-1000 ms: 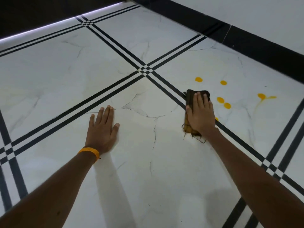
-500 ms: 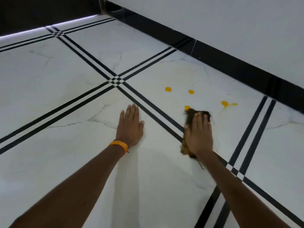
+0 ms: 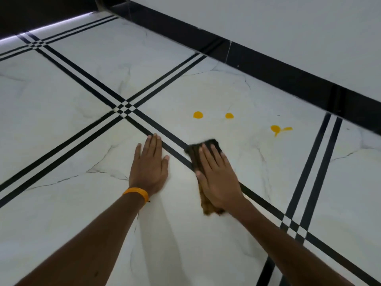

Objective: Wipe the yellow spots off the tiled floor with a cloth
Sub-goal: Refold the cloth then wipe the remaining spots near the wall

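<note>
A dark brown cloth (image 3: 194,154) with a yellow-stained near end lies flat on the white marble-look floor (image 3: 92,203), across a black double stripe. My right hand (image 3: 218,176) presses on it with straight fingers. Three yellow spots remain beyond the cloth: one spot (image 3: 198,115) on the left, a smaller spot (image 3: 229,116) in the middle, and a smeared spot (image 3: 276,129) to the right. My left hand (image 3: 150,166), with an orange wristband, rests flat on the floor left of the cloth.
A black skirting board (image 3: 268,65) under a white wall runs diagonally behind the spots. Black double stripes cross the floor in a grid, one crossing (image 3: 125,109) beyond my left hand. A lit strip (image 3: 51,25) edges the far left.
My right hand has slid the cloth over the spots nearest me; those near spots are gone from view. My left hand moved closer to the cloth and the view shifted towards the wall.
</note>
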